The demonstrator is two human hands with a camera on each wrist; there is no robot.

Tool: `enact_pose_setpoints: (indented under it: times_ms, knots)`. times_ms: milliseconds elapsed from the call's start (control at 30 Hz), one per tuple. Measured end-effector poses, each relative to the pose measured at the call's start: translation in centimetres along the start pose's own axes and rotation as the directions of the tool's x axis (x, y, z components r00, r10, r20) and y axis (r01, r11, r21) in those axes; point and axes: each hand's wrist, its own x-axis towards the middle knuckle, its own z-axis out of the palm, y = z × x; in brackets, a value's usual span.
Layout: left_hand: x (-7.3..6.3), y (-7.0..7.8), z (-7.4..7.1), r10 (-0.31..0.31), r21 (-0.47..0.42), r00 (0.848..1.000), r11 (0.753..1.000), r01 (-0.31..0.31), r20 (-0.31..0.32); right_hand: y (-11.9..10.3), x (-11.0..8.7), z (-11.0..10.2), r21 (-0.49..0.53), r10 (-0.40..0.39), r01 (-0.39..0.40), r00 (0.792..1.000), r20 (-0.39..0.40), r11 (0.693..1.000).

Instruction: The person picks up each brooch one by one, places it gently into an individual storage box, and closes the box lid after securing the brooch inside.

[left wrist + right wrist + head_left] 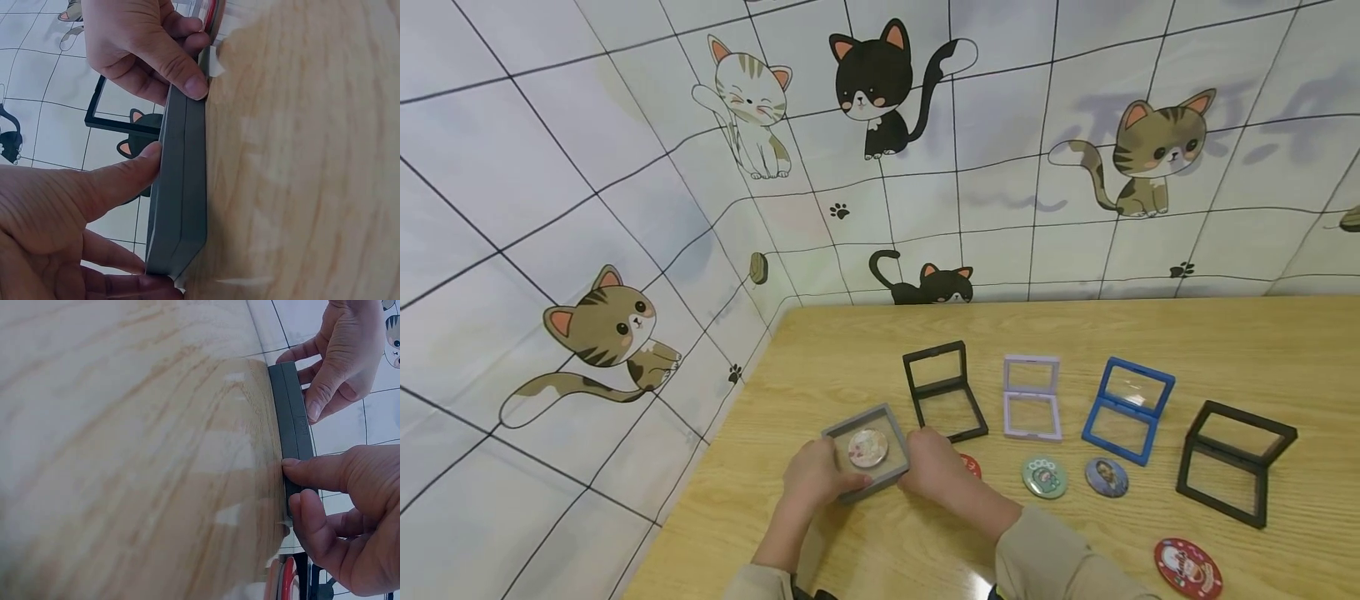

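A grey display frame (pixel 854 421) lies on the wooden table with its two halves together, a seam running along its side (pixel 182 181). Inside its clear window shows a round, light-coloured badge (pixel 868 448). My left hand (pixel 814 475) holds the frame's left side, thumb on top near the front edge and fingers around the outer side. At the right side, my right hand (pixel 934 465) pinches the edge, its thumb low on the front side in the right wrist view. Partly hidden behind the right hand is a red badge (pixel 972 465).
Behind and right stand opened display frames: a black one (pixel 938 386), a lilac one (pixel 1032 395), a blue one (pixel 1126 407) and another black one (pixel 1223 456). Before them lie a green badge (pixel 1044 477), a blue badge (pixel 1107 477) and a red oval badge (pixel 1187 568). Cat-patterned walls border the table.
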Motion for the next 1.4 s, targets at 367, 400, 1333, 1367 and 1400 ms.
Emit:
enact_pose_setpoints:
  times_ms: [367, 400, 1333, 1367, 1400]
  knots:
    - [-0.6, 1.8, -0.1, 0.056, 0.084, 0.994, 0.995, -0.049, -0.090, 0.5, -1.5, -1.8, 0.019, -0.024, 0.025, 0.999, -0.037, 1.000]
    - [-0.7, 2.2, -0.2, 0.086, 0.073, 0.993, 0.994, -0.080, -0.083, 0.7, -1.7, -2.2, 0.035, -0.017, 0.019, 0.999, -0.034, 0.999]
    - [0.6, 9.8, 5.0, 0.308, 0.008, 0.942, 0.950, -0.312, 0.137, 4.3, -4.6, -5.4, 0.059, 0.187, -0.186, 0.982, -0.006, 0.981]
    - [0.6, 9.8, 5.1, 0.310, 0.022, 0.941, 0.948, -0.316, 0.134, 4.3, -4.6, -5.2, 0.059, 0.183, -0.182, 0.983, -0.012, 0.982]
    - [0.5, 9.8, 5.2, 0.316, 0.036, 0.939, 0.946, -0.323, 0.133, 4.4, -4.7, -5.0, 0.062, 0.181, -0.179, 0.983, -0.017, 0.982]
